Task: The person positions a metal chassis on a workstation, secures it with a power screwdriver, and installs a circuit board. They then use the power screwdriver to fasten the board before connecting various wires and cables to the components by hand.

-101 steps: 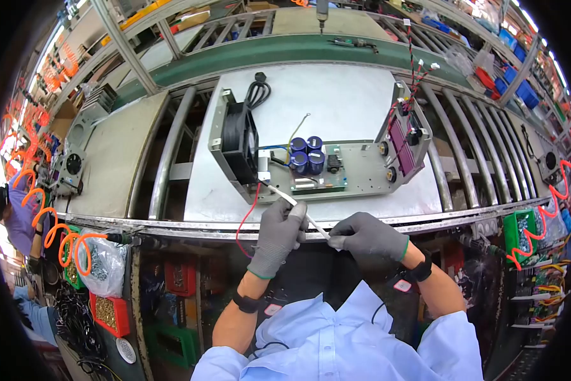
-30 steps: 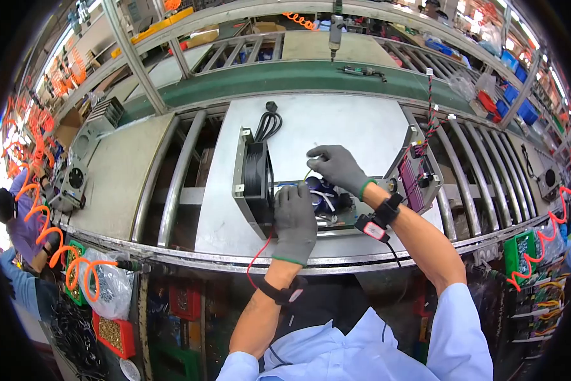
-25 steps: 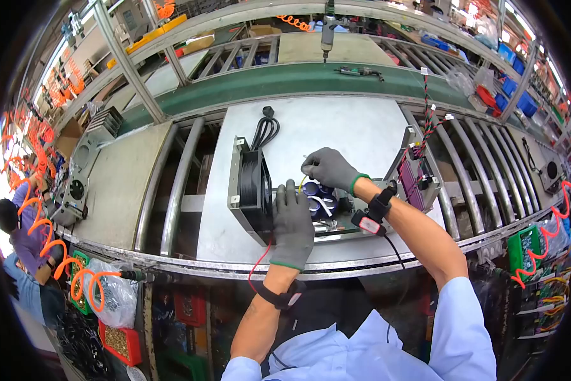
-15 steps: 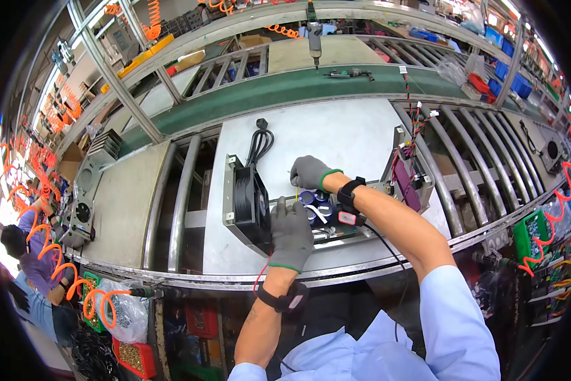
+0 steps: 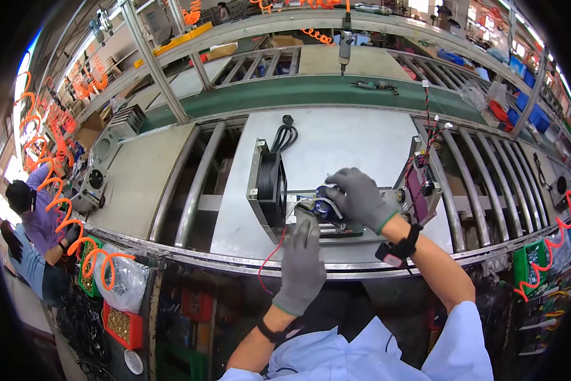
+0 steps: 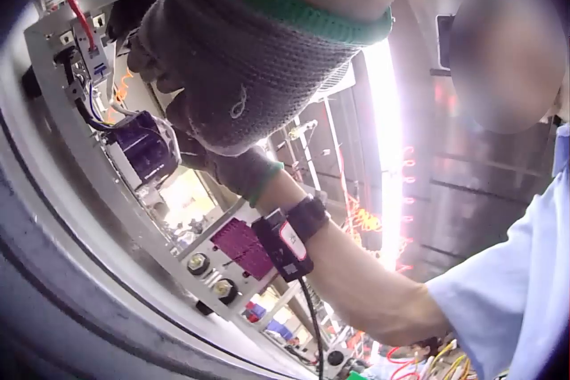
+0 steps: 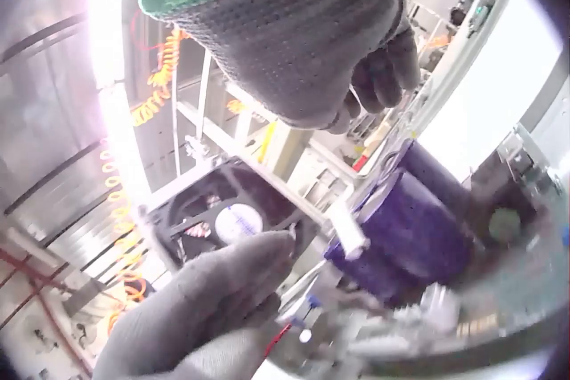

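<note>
Both hands wear grey knit gloves with green cuffs. My left hand is at the near edge of the open metal chassis, its fingertips right at a white sleeve. I cannot tell whether it grips the sleeve. My right hand is over several blue-purple capacitors, its fingers curled at a thin wire with a pale tip showing beside them. The sleeve bends across the capacitors. A black fan stands at the chassis's left end. A red wire hangs over the front edge near my left wrist.
The chassis sits on a pale board over the rollers. A coiled black power cord lies behind the fan. Red-black wires rise at the right end. A screwdriver hangs overhead; another person is at left.
My right hand leaves the wire's upright position behind the capacitors and comes right and nearer, over them. My left hand draws back from beside the fan toward the front edge. The head view shifts.
</note>
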### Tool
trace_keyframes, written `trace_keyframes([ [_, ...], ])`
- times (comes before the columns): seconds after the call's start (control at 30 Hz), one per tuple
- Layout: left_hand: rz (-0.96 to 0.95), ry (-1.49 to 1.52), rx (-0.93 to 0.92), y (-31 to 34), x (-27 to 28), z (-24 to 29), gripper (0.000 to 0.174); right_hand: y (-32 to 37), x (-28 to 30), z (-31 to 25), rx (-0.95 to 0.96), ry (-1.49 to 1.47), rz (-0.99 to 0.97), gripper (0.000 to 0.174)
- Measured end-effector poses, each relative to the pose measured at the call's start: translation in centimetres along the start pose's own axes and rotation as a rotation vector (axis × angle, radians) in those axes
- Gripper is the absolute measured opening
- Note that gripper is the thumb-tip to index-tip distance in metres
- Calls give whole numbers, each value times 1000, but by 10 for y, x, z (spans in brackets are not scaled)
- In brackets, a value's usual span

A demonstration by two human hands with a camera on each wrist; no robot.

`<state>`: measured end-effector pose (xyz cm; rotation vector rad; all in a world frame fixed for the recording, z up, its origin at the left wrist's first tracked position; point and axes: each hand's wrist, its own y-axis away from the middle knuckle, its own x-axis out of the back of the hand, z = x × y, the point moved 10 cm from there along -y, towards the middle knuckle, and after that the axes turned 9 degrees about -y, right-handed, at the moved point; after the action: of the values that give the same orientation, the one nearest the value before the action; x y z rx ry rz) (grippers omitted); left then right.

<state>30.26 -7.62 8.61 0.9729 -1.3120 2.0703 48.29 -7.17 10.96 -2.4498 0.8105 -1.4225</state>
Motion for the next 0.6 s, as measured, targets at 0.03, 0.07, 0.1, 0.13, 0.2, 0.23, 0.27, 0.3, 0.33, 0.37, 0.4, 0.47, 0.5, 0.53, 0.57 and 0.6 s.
trace_keyframes([
  [0.03, 25, 16, 30, 10, 4, -8, 43, 6, -3, -11, 52, 26, -5, 23],
  [0.07, 29, -10, 71, 18, 10, -17, 40, 11, -6, -20, 102, 52, -9, 21],
  [0.1, 29, -37, 110, 27, 18, -27, 38, 14, -9, -24, 136, 70, 17, 20],
  [0.13, 30, -62, 147, 34, 25, -37, 36, 16, -12, -27, 166, 84, 16, 20],
  [0.2, 40, -235, 231, 48, 35, -63, 30, 19, -17, -30, 219, 113, 15, 20],
  [0.23, 45, -321, 270, 55, 38, -76, 28, 20, -22, -29, 232, 114, 20, 22],
  [0.27, -33, -257, 307, 64, 31, -91, 26, 19, -26, -20, 181, 82, -18, 23],
  [0.3, -110, -192, 346, 75, 22, -105, 24, 14, -26, -15, 132, 50, -56, 24],
  [0.33, -184, -127, 387, 84, 11, -116, 23, 9, -28, -10, 86, 19, -96, 25],
  [0.37, -197, -44, 394, 89, 4, -119, 20, 3, -24, -4, 40, -40, -62, 27],
  [0.4, -198, -16, 377, 91, 2, -114, 20, -2, -24, 1, 13, -27, -46, 27],
  [0.47, -193, 38, 341, 90, -6, -96, 20, -15, -28, 14, -36, 2, -10, 28],
  [0.5, -236, -23, 394, 85, -4, -86, 26, -23, -33, 21, -66, 45, -4, 23],
  [0.53, -233, -47, 387, 81, -6, -80, 28, -31, -35, 14, -30, 168, -41, 21],
  [0.57, -228, -73, 379, 78, -7, -75, 30, -40, -39, 5, 7, 292, -75, 20],
  [0.6, -221, -98, 371, 74, -6, -74, 32, -47, -45, -3, 45, 416, -107, 18],
])
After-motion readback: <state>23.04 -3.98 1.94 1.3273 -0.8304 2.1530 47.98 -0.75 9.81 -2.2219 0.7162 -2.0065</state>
